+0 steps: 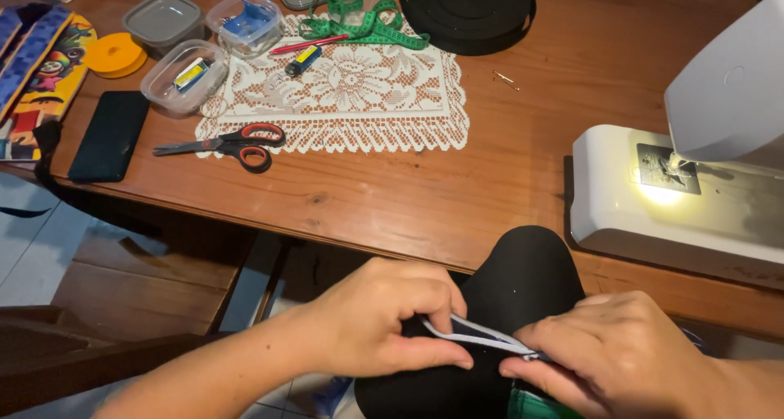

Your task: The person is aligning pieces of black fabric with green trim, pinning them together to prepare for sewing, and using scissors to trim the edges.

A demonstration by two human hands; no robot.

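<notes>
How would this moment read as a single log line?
left hand: pinching white strip | right hand: pinching same strip | black fabric: underneath | sewing machine: lit

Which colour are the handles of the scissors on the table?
Red and black; the scissors show clearly in the head view.

Black fabric (523, 280) sits bunched at 6 o'clock, draped over the near table edge and rising in a rounded hump. Across its lower part runs a thin white strip (478, 334), stretched slightly downhill from 9 to 3 o'clock, doubled into 2 narrow edges, lying against the dark cloth.
</notes>
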